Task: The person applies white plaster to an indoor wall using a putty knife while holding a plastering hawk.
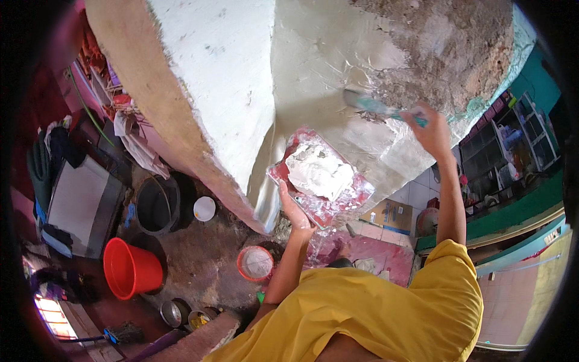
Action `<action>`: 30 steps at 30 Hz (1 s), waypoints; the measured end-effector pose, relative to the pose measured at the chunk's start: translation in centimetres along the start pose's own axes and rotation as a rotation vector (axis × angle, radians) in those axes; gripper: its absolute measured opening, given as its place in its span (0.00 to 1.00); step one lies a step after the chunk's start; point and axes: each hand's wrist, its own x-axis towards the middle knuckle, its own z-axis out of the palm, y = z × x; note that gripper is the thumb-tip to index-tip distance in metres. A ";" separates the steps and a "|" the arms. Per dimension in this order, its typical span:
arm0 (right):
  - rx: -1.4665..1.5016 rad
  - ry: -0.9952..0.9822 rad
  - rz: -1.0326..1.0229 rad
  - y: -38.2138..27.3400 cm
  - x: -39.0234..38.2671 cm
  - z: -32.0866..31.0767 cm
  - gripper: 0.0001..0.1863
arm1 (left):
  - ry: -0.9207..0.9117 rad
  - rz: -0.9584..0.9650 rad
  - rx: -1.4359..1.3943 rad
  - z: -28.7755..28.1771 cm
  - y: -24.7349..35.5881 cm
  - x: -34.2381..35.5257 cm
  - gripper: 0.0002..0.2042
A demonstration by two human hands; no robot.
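My left hand [294, 211] grips a flat red board [359, 196] from beneath, near its lower left edge. On the board lies a thick mound of white plaster [319, 172]. My right hand [430, 133] is closed round the green handle of a putty knife [369, 104], its blade pointing left and lying at the wall. The wall [325, 66] carries smooth pale plaster around the blade, while a rough brown bare patch [446, 60] shows above and to the right. Left of the inner corner, another wall face [223, 72] is coated white.
On the floor at left stand a red bucket [131, 268], a black tub [155, 205], a white lid [204, 209] and a small red-rimmed bucket [255, 263] of whitish material. A cardboard box [391, 216] sits below the wall. Shelves [512, 145] with household goods line the right.
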 end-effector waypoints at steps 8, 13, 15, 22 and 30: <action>-0.123 -0.072 -0.045 -0.1 0.0 2.8 0.16 | 0.016 -0.032 -0.012 1.1 0.4 -0.4 0.31; -0.059 -0.060 0.045 2.2 0.2 -0.8 0.15 | -0.014 -0.017 -0.033 0.6 0.5 -0.1 0.32; -0.035 -0.046 0.053 2.5 -0.6 -2.4 0.15 | -0.035 -0.001 -0.032 0.8 0.4 -0.1 0.32; -0.022 -0.083 -0.026 -0.7 -0.1 1.0 0.14 | -0.009 -0.043 -0.040 1.3 0.9 -0.3 0.32; -0.067 -0.058 0.024 2.5 -0.5 -1.7 0.15 | -0.020 -0.012 -0.047 0.0 0.1 0.1 0.31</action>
